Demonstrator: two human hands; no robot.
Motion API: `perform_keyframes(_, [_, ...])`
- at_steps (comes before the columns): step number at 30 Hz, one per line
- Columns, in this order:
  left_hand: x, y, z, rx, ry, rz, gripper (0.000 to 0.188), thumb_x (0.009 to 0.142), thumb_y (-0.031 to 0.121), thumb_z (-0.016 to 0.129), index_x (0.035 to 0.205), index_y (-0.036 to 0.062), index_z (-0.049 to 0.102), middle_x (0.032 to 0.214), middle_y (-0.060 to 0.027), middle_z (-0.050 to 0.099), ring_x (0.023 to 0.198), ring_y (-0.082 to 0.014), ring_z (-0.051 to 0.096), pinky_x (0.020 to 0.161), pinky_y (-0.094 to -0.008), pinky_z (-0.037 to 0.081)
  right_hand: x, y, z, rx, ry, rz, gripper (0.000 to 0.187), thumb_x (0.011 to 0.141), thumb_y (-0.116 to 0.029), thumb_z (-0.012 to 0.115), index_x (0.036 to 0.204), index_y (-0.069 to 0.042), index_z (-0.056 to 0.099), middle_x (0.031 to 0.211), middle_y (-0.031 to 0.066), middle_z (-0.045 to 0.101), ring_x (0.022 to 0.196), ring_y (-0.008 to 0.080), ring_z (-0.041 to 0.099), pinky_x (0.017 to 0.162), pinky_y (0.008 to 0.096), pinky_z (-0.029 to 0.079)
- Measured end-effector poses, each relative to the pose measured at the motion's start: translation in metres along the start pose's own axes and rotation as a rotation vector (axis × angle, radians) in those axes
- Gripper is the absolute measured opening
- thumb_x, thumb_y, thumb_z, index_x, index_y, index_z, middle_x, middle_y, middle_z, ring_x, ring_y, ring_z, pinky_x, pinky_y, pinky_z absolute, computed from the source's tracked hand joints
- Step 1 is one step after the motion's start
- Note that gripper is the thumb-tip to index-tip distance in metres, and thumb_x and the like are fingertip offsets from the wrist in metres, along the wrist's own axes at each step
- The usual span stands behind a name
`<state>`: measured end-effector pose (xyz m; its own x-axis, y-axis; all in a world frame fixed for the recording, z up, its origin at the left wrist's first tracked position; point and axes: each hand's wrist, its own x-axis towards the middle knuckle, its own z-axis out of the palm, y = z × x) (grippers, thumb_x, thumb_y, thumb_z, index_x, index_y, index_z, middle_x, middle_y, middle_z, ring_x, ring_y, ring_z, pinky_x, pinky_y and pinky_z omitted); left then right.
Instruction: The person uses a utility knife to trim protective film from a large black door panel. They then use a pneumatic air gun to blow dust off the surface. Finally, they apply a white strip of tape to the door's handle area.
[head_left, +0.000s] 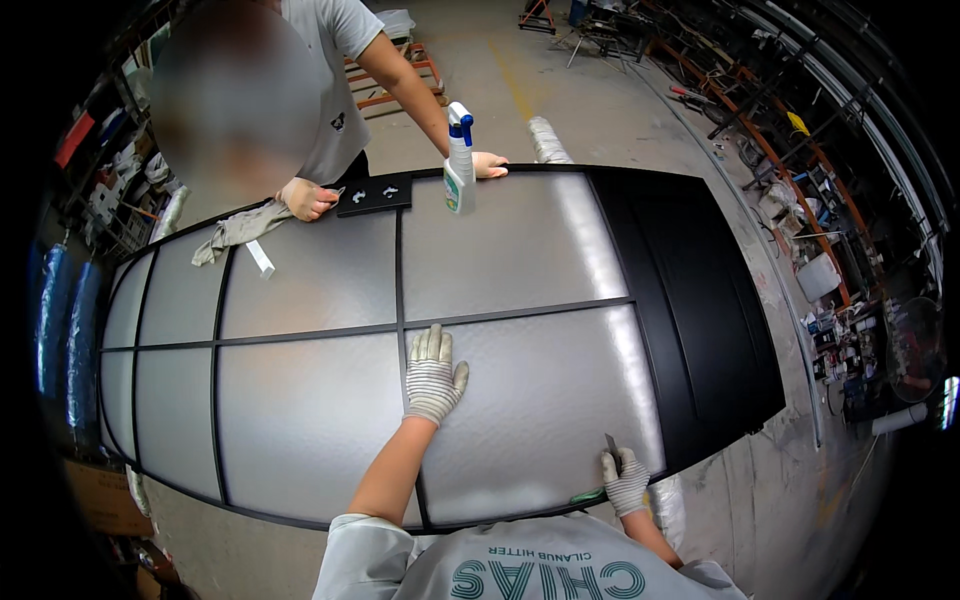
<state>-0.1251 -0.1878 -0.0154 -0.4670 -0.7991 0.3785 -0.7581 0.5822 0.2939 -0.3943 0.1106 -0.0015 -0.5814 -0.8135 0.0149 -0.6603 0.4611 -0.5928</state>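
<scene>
Under the flat, striped-gloved left hand, a black-framed frosted-glass panel is laid lengthwise left-to-right; nearer its right end, a slim grey blade is pinched by the gloved right hand.

Faintly rippled, satiny panes; smooth, matt black end panel (metal-looking); knitted cloth glove; plastic spray bottle.

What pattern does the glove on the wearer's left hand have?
The glove has narrow dark-and-pale stripes across its back; best seen in the head view.
</scene>
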Motion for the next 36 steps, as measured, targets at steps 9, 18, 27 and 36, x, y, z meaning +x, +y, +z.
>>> perform_keyframes(9, [-0.007,-0.005,0.007,0.017,0.067,0.032,0.055,0.079,0.025,0.065,0.122,-0.0049,0.05,0.131,-0.0241,0.048,0.125,-0.0417,0.043,0.109,-0.0505,0.032,0.001,0.008,0.007,-0.04,0.132,0.045,0.031,0.086,-0.031,0.063,0.099,-0.003,0.061,0.083,0.0183,0.067,0.073,0.0344,0.066,0.066,0.0434,0.051])
perform_keyframes(18, [-0.008,-0.008,0.014,0.008,0.107,0.038,0.053,0.078,0.026,0.063,0.12,-0.0062,0.052,0.128,-0.0239,0.051,0.123,-0.0417,0.045,0.11,-0.0499,0.031,0.004,-0.001,0.003,-0.065,0.052,0.039,0.019,0.087,-0.027,0.062,0.092,-0.008,0.063,0.085,0.0144,0.068,0.076,0.0342,0.066,0.07,0.0438,0.052])
perform_keyframes(27, [-0.007,-0.004,0.005,-0.018,0.036,-0.026,0.05,0.08,0.024,0.063,0.121,-0.003,0.054,0.13,-0.0219,0.051,0.125,-0.0394,0.045,0.11,-0.0477,0.033,0.004,-0.004,0.002,-0.058,0.051,0.053,0.019,0.086,-0.025,0.064,0.092,-0.007,0.064,0.086,0.0166,0.068,0.077,0.0332,0.066,0.07,0.0425,0.052])
perform_keyframes(36, [-0.009,-0.008,0.009,-0.027,0.028,-0.026,0.052,0.081,0.026,0.06,0.123,-0.0042,0.052,0.131,-0.0214,0.051,0.127,-0.0363,0.044,0.111,-0.0487,0.029,0.006,-0.001,0.004,-0.077,0.061,0.025,0.02,0.086,-0.024,0.063,0.093,-0.006,0.065,0.084,0.016,0.067,0.075,0.0328,0.065,0.07,0.0416,0.052])
